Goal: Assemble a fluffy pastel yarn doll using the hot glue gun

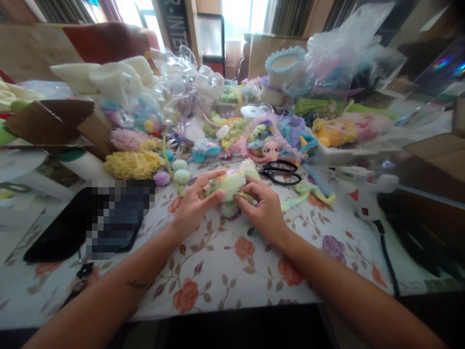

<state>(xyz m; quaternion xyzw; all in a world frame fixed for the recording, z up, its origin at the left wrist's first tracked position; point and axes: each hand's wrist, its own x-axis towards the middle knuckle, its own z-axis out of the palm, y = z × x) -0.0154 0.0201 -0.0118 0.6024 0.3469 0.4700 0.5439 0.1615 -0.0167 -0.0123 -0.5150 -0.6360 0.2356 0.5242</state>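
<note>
Both hands meet over the middle of the desk point(225, 271), which is covered by a white cloth printed with red and purple flowers. Between them is a small fluffy bundle of pale green, white and pink fuzzy material point(232, 183), held just above the cloth, near the far side of the clear patch. Its long axis runs roughly left to right, tilted a little so the right end, a white fluffy tuft, points up and away towards the scissors; a rounded pale tuft hangs below its middle.

The left hand point(194, 206) comes in from the left, its grip closed on the bundle's left end, fingers stretched over the top and thumb pressing from the near side. The right hand point(265, 211) has its grip closed on the lower right part, thumb and fingertips pinching the fuzzy material from below and in front.

Just beyond the bundle, to the right, black-handled scissors point(281, 173) lie flat on the cloth. A twisted green and yellow fuzzy strand point(312, 191) curls beside them. Further back sits a doll head with pastel hair point(271, 149), and to the left a yellow fluffy pompom heap point(132, 164) with small green and purple balls near it. A dark phone point(69, 228), partly blurred out, lies at the left; a white glue gun point(366, 198) rests at the right.
</note>
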